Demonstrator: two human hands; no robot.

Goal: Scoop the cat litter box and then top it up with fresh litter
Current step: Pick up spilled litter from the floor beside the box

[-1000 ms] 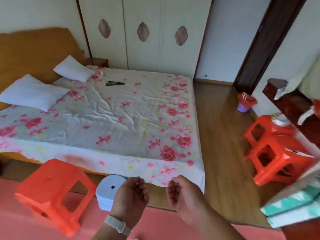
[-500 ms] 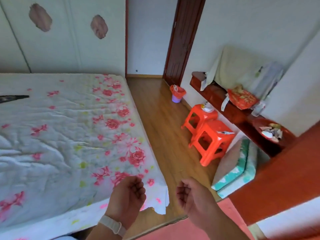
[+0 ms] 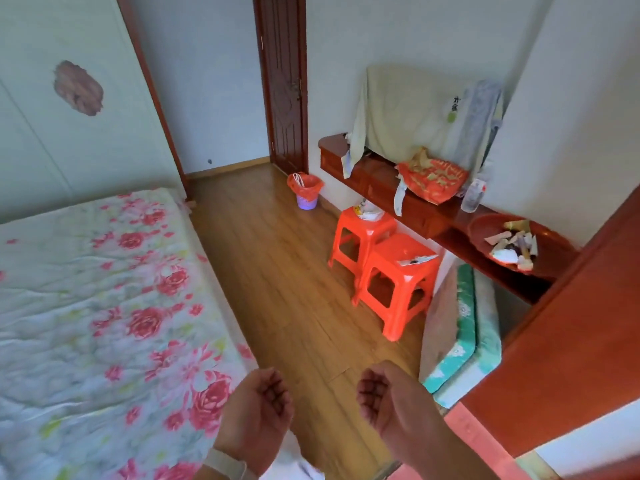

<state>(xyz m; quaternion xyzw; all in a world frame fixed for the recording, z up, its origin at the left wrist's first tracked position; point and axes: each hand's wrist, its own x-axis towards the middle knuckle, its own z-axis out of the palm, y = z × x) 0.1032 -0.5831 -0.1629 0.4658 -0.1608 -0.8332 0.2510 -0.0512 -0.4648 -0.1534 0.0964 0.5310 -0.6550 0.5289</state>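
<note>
Bedroom floorboards (image 3: 277, 271) run toward a dark door (image 3: 284, 81), with a floral-sheeted bed (image 3: 104, 306) beside the left hand (image 3: 256, 414). Dark writing shows on the hanging cloth (image 3: 408, 112) far ahead of the right hand (image 3: 388, 400), perhaps characters, too blurred to read. Both hands hover palm-inward, fingers loosely curled, holding nothing. Two orange stools (image 3: 398, 271) stand beyond the right hand. No litter box is in view.
</note>
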